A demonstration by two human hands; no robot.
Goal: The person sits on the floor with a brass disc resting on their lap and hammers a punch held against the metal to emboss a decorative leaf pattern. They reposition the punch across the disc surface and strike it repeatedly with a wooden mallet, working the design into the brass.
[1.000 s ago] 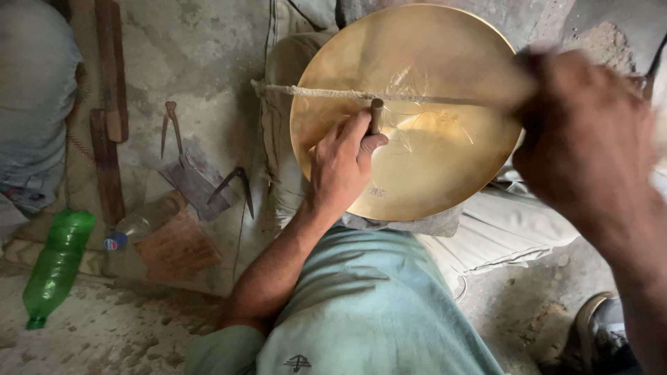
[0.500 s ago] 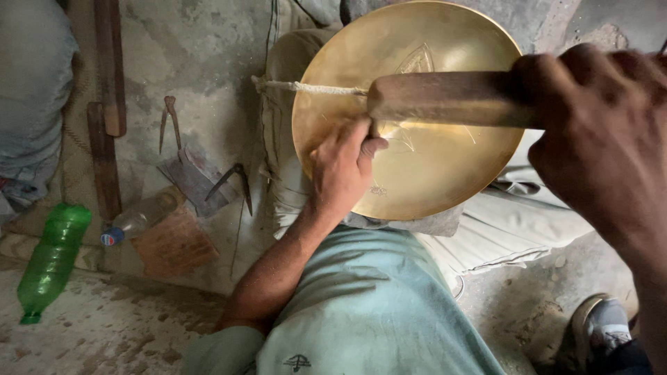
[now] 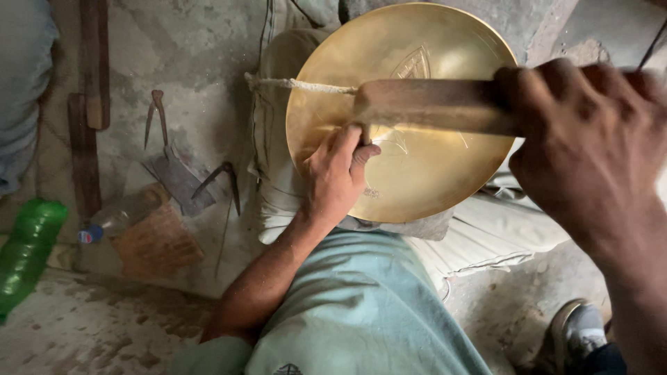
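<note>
A round brass plate [image 3: 424, 180] with faint engraved lines rests on a pale cloth cushion [image 3: 274, 173]. My left hand [image 3: 337, 177] lies on the plate's left part, fingers pinched around a small chisel that is mostly hidden. My right hand [image 3: 590, 146] is raised close to the camera, gripping a wooden mallet [image 3: 431, 104] that lies level above the plate, its head over the left hand. A cord [image 3: 299, 85] runs from the cushion's left edge to the mallet head.
On the dusty concrete floor lie a metal compass [image 3: 156, 121], a hooked tool [image 3: 222, 177], a brick with a clear bottle [image 3: 149, 239] and a green bottle [image 3: 28, 243]. Wooden strips [image 3: 90, 83] lie far left. A shoe [image 3: 577, 330] shows bottom right.
My right hand with the mallet has come down and closer to the left hand over the plate. The left hand stays on the plate at the same spot.
</note>
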